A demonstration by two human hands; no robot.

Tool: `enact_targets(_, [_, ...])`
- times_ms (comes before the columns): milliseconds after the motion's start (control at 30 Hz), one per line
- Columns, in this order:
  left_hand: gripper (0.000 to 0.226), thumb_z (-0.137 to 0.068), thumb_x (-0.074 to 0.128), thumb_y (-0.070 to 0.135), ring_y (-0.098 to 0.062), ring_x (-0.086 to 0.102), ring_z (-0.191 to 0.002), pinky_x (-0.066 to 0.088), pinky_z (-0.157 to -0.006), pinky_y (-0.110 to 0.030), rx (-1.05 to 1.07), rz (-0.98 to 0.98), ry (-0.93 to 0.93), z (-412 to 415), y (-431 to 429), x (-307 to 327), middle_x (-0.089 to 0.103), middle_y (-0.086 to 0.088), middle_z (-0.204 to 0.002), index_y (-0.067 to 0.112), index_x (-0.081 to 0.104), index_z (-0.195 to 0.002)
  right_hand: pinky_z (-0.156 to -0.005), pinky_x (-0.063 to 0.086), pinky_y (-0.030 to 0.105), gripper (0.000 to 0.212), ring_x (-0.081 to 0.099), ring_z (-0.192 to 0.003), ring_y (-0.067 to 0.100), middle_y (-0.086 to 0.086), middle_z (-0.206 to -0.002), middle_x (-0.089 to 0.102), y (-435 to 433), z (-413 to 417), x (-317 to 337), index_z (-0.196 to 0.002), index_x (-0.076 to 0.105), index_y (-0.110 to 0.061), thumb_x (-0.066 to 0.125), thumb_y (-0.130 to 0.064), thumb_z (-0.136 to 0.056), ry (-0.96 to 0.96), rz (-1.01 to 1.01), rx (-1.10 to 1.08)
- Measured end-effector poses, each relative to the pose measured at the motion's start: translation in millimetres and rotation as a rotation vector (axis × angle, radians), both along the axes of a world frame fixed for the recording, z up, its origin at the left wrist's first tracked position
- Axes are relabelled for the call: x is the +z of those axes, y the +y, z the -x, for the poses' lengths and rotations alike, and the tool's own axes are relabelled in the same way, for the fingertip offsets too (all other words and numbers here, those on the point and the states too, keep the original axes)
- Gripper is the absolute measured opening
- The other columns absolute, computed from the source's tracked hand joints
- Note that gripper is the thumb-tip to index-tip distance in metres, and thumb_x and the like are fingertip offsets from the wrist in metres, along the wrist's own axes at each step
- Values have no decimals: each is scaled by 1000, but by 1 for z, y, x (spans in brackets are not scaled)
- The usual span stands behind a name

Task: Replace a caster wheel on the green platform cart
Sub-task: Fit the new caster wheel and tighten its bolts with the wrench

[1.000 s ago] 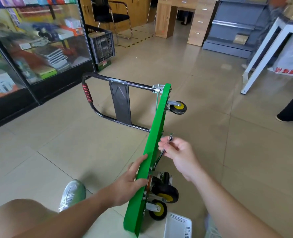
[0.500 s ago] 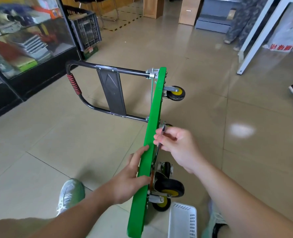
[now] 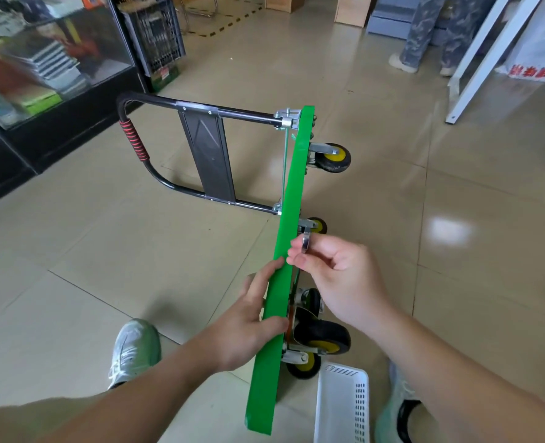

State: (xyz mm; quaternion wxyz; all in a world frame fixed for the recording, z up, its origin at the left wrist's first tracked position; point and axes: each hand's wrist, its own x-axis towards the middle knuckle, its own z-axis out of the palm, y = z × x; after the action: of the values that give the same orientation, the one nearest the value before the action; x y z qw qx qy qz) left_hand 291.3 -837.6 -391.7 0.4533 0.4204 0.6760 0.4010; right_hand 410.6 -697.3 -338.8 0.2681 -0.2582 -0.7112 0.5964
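Note:
The green platform cart [image 3: 291,193] stands on its side edge on the tiled floor, its black folding handle [image 3: 169,148] lying out to the left. Black-and-yellow caster wheels stick out on its right: a far caster [image 3: 335,158], a small one [image 3: 317,226] partly hidden behind my fingers, and two near casters [image 3: 323,338] low down. My left hand [image 3: 248,324] grips the deck's upper edge, thumb over the rim. My right hand [image 3: 338,276] pinches a silver wrench [image 3: 306,243] whose shaft runs down behind the deck toward the near casters.
A white perforated plastic basket [image 3: 341,407] sits on the floor by my right foot. My left shoe [image 3: 133,350] is beside the cart. A glass display cabinet [image 3: 41,75] and black crate [image 3: 153,36] stand left. A person's legs [image 3: 430,33] and a white table leg [image 3: 482,59] are at the back right.
The camera has tilted down and moved closer. My right hand has swung the wrench's top end in toward the deck's edge. My left hand keeps its grip on the deck.

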Motion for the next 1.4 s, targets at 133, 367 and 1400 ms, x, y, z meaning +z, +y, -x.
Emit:
enact_targets(133, [83,-81,59,37,7,53,-113,48,-99,-19,20,-20,17,-3,0,1,35,16,-141,81,13,-133,-95,57,30,39,74,-98,9,-12,-95,78,-13,-7,-4,-93,75,-36,71,3,-89,58,-106,-26])
enact_targets(367, [85,-81,56,35,8,50,-112,42,-92,-7,58,-23,38,-10,-1,-1,38,14,-139,76,11,-140,-87,56,17,38,73,-94,3,-21,-94,76,-22,-16,-11,-99,71,-26,67,10,-86,178,-222,-72])
enact_targets(1400, [85,-82,54,37,3,52,-108,49,-101,-34,52,-7,69,-13,1,3,35,24,-133,78,7,-140,-74,60,30,18,72,-74,10,1,-88,74,46,29,-18,-98,69,-22,59,-8,-100,-211,215,-105])
